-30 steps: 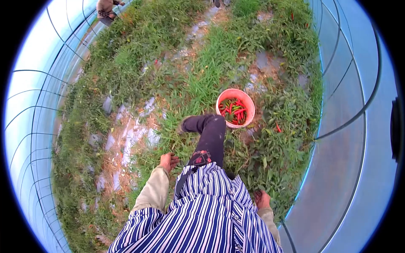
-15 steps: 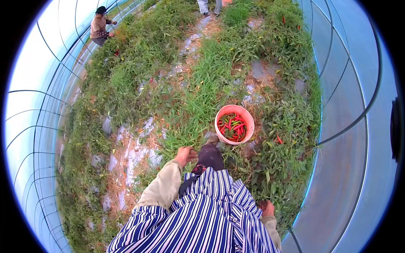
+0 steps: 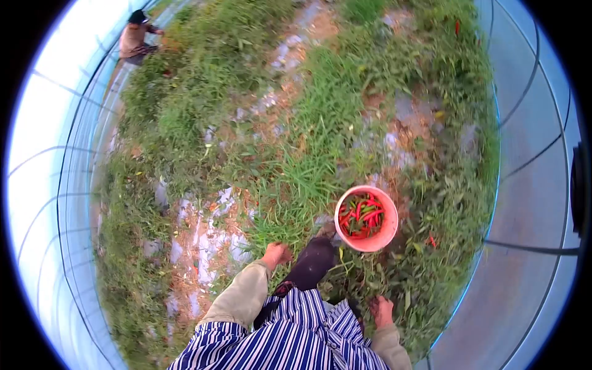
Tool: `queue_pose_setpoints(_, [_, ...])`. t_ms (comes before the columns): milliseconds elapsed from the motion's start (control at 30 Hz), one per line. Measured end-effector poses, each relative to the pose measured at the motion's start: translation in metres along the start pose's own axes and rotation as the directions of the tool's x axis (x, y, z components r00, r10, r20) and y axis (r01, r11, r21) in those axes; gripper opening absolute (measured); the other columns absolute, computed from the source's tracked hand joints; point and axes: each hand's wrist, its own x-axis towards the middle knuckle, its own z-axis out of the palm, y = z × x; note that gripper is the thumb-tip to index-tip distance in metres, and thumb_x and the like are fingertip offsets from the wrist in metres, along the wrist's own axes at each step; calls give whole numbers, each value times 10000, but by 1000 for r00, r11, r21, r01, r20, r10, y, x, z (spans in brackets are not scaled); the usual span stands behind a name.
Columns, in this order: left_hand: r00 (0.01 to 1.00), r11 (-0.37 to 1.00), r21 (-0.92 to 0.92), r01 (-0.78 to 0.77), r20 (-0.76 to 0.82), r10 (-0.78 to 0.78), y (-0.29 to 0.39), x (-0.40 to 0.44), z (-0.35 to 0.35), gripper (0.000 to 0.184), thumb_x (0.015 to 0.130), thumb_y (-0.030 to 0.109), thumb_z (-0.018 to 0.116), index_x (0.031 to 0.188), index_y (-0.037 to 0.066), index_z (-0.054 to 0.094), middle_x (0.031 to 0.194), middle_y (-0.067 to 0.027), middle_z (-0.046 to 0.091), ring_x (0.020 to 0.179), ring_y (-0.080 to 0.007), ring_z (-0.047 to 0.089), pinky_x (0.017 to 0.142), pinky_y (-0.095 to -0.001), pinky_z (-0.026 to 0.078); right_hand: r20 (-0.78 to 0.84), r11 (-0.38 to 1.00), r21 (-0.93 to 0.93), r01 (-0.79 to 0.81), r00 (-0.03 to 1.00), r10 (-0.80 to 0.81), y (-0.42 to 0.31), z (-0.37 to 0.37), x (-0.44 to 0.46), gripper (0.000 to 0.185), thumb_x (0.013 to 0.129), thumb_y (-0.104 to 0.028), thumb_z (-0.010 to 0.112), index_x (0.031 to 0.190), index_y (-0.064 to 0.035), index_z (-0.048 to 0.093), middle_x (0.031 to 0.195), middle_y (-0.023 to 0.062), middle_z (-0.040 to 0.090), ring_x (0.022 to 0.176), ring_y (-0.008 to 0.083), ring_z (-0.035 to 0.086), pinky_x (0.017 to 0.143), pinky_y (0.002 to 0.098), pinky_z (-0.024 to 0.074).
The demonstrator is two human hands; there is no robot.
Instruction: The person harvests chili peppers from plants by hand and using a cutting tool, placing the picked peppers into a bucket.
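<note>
A pink-white bucket (image 3: 392,223) holds red and some green peppers (image 3: 365,216); it stands among the plants, just ahead of my dark-trousered leg (image 3: 311,262). Left of that leg hangs my left hand (image 3: 277,254), its fingers blurred and touching nothing that I can make out. My right hand (image 3: 382,310) is low beside the striped garment (image 3: 296,327), near green leaves and below the bucket. Its fingers are too small and dark to read. Neither hand touches the bucket.
Pepper plants (image 3: 425,185) line the right side by the plastic tunnel wall (image 3: 524,203). Grass (image 3: 327,92) runs up the middle. Pale sheeting and straw (image 3: 206,246) show at left. Another person (image 3: 132,40) is low among plants at the upper left.
The bucket now appears lower and nearer to my body, and the view has shifted. My leg has moved beside the bucket. The second person's legs at the top have left the view.
</note>
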Motion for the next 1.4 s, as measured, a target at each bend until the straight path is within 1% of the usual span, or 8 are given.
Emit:
queue_pose_setpoints(100, [998,997,76,-1,57,-4,26,43,22,310,854,219,520,1107,45,476,838,-114,658,678,-202,645,499,-287,391,13,998,-32,-55,998,56,-9,46,-3,332,840,-208,534,1077,18,481,995,157,597,889,271,614,735,333,478])
queue_pose_setpoints(333, [982,870,493,-26,177,-71,73,122,95,314,832,292,577,1042,64,527,860,-77,663,693,-158,629,598,-328,403,18,981,115,-155,988,154,41,61,45,184,885,-181,501,1003,-52,558,902,80,645,789,177,642,633,236,439])
queue_pose_setpoints(533, [950,761,649,-1,237,-201,70,196,184,568,779,388,634,1177,21,464,997,-97,621,894,-189,592,784,-374,413,-6,919,299,-258,962,273,96,27,84,174,876,-167,520,1000,-48,548,911,98,648,807,200,646,644,262,461])
queue_pose_setpoints(667, [981,801,596,56,115,-154,42,240,237,723,717,385,705,1254,54,352,1230,-100,472,1131,-214,440,855,-384,371,-34,851,419,-316,931,363,143,1,102,172,870,-184,544,986,-59,567,917,104,651,817,215,648,642,270,471])
queue_pose_setpoints(967, [992,908,419,1,112,-53,22,285,288,349,699,83,528,1045,85,479,914,-68,581,809,-219,596,737,-358,485,-29,769,556,-315,917,397,178,-5,98,177,870,-175,541,974,-39,586,895,121,655,789,238,651,616,272,486])
queue_pose_setpoints(1200, [977,905,414,-99,211,11,156,222,430,250,715,148,534,883,-37,526,730,-171,585,633,-288,619,486,-402,557,-66,714,664,-220,935,350,161,5,87,189,864,-152,528,989,-13,562,876,135,652,762,223,655,563,238,468])
queue_pose_setpoints(1300, [948,950,310,-30,311,-72,226,174,449,513,694,120,502,1174,-35,407,1095,-203,541,1003,-334,551,860,-479,493,-61,715,660,-230,933,356,160,19,85,215,863,-180,526,1010,-25,548,903,122,646,796,225,649,594,251,470])
queue_pose_setpoints(1400, [920,981,187,-56,390,-22,284,178,468,342,760,190,470,1050,13,505,971,-128,595,865,-269,606,737,-434,555,-58,732,629,-262,923,380,154,32,98,231,863,-192,519,1030,-33,531,931,113,639,830,221,642,628,259,472])
